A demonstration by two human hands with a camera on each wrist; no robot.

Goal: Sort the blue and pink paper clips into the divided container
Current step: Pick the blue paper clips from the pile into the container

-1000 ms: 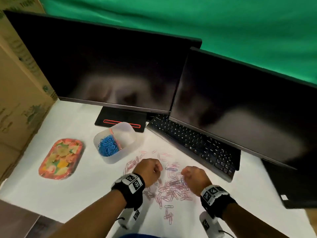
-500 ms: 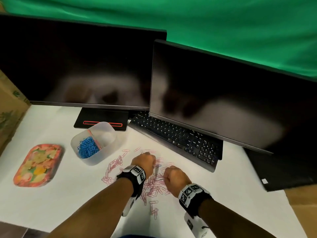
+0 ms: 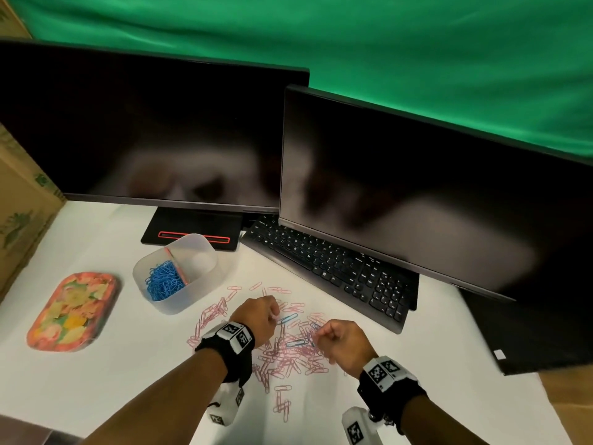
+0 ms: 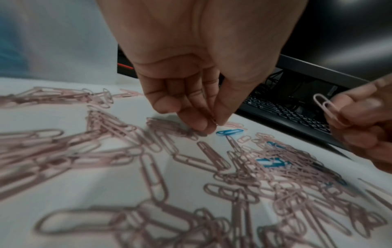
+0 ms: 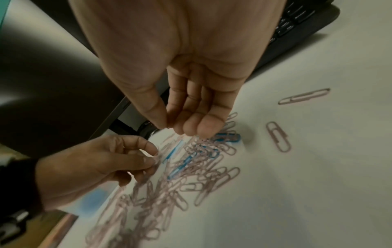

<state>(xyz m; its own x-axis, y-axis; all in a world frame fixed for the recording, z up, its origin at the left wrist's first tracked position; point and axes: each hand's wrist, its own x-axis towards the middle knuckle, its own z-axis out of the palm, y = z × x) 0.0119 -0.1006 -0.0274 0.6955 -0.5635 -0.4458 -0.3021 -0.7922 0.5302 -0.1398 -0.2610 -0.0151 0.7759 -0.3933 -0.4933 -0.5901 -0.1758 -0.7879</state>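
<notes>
A heap of pink paper clips (image 3: 288, 358) lies on the white table, with a few blue paper clips (image 3: 287, 318) mixed in. The translucent divided container (image 3: 205, 284) stands to the far left; its left compartment holds blue clips (image 3: 163, 281), and its right one looks empty. My left hand (image 3: 272, 316) hovers over the heap's far edge, thumb and fingers pinching a pink clip (image 4: 213, 120) just beside a blue clip (image 4: 230, 132). My right hand (image 3: 321, 332) is raised at the heap's right side and pinches a pink clip (image 4: 324, 104).
Two dark monitors (image 3: 417, 200) and a black keyboard (image 3: 337, 271) stand behind the heap. A floral tray (image 3: 73, 311) lies at the left, and cardboard boxes (image 3: 22, 203) line the left edge. Loose pink clips (image 5: 277, 136) lie scattered on the table.
Both hands stay over the heap with fingers curled. The right hand has drawn a little away from the left, and the head view has shifted sideways.
</notes>
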